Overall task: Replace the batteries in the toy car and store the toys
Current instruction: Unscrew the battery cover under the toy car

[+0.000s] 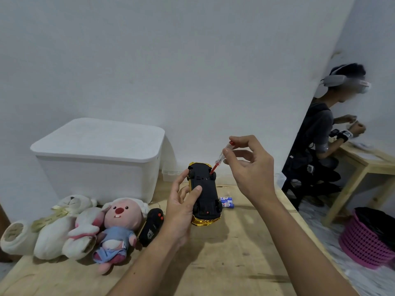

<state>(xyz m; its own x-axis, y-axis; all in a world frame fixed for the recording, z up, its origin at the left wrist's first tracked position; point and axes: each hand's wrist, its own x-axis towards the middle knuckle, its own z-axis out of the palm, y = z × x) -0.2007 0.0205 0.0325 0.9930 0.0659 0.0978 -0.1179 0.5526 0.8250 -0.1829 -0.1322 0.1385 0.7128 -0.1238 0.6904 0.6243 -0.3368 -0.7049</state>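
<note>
My left hand [181, 208] grips a gold toy car [205, 195] turned upside down, its black underside facing me, above the wooden table [235, 253]. My right hand [248, 167] pinches a small screwdriver [220, 159] with a clear handle and red shaft; its tip touches the car's underside near the far wheels. Behind the car, two blue-and-white batteries [227, 202] lie on the table. A black remote control [151, 227] rests left of my left hand.
A white lidded storage box [100, 154] stands at the back left. Several plush toys lie along the table's left side, including a pink one [116, 229] and a white one [57, 227]. A pink basket [367, 238] sits on the floor at right; another person [327, 129] sits beyond.
</note>
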